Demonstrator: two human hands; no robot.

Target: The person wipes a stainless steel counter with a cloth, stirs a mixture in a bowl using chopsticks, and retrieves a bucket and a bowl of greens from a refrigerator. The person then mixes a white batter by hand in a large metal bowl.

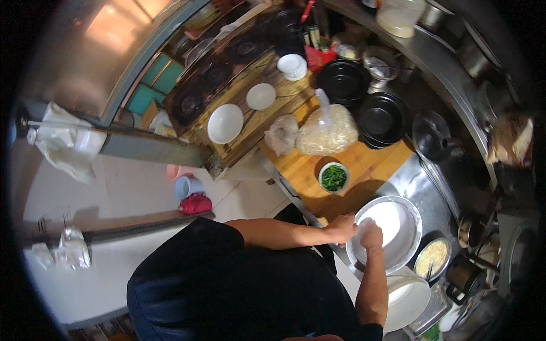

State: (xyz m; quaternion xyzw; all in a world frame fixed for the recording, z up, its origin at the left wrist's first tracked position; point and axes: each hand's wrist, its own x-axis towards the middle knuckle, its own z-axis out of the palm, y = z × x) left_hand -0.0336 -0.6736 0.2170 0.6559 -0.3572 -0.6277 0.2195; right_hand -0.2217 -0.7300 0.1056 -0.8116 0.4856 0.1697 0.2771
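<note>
A large metal basin (410, 213) with white powder or batter (389, 219) inside stands at the front edge of the steel counter. My left hand (344, 230) grips its near rim. My right hand (372, 235) reaches down into the basin with its fingers curled against the white contents; whether they hold anything is hidden. A small white bowl of chopped green leaves (334, 178) sits on the wooden board (371, 164), beyond my left hand. Beside my right forearm stands a white plastic tub (420, 298).
Behind the greens are a plastic bag of pale shreds (328, 132), a smaller bag (281, 134) and black pots (382, 118). White bowls (225, 123) stand near a burner range (213, 74). At right are a bowl of pale yellow bits (433, 258) and a dark-handled pot (465, 273).
</note>
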